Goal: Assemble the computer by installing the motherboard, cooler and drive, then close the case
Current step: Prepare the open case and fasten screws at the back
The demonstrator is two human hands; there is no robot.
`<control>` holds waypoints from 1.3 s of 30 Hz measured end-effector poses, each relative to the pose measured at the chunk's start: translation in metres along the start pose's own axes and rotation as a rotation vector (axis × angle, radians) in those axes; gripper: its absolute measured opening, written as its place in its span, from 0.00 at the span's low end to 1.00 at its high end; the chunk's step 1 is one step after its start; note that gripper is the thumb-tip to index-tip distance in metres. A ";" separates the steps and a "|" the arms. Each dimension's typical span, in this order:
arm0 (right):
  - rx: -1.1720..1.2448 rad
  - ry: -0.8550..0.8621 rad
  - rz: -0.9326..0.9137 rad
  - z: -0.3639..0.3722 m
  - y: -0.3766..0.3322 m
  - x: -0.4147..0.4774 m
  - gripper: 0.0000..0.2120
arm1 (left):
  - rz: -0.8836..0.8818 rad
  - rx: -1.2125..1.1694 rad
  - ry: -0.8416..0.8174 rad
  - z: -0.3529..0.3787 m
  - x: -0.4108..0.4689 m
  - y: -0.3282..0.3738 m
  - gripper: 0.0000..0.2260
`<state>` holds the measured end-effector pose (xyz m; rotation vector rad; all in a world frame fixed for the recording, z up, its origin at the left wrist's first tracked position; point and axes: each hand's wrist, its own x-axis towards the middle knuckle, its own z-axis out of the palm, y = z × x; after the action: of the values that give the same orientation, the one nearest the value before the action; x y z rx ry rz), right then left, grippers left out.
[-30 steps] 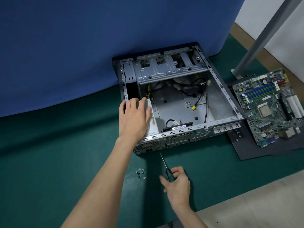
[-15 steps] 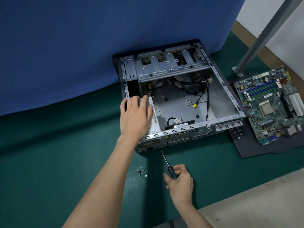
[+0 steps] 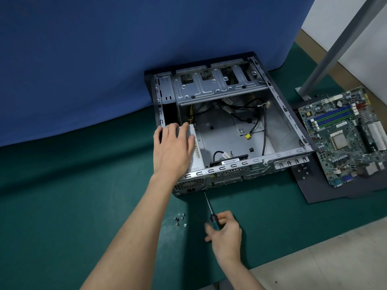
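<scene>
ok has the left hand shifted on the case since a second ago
No. The left hand lies flat on the silver power supply in the near-left corner of the case, with the same offset from that corner as before.

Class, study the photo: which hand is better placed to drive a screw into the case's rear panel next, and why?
Right. The right hand grips the screwdriver, whose tip sits at the rear panel of the case. The left hand lies flat on the power supply, probably steadying it.
</scene>
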<state>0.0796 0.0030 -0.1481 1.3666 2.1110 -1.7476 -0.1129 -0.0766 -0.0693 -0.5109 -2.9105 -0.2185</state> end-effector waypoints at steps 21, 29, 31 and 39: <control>0.668 -0.221 0.521 -0.013 -0.005 0.008 0.13 | -0.004 0.015 0.003 0.002 -0.002 0.003 0.20; 0.326 -0.071 0.212 -0.009 -0.010 0.006 0.17 | -0.004 0.001 -0.010 -0.002 -0.001 0.002 0.20; 0.134 -0.004 0.073 -0.006 -0.004 0.011 0.15 | -0.006 -0.009 -0.009 -0.002 -0.001 0.002 0.20; 0.776 -0.364 0.678 -0.021 -0.015 0.013 0.13 | -0.004 0.000 -0.005 0.000 -0.002 0.003 0.21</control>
<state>0.0715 0.0282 -0.1368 1.4726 0.6463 -2.2865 -0.1102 -0.0749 -0.0697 -0.5068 -2.9162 -0.2174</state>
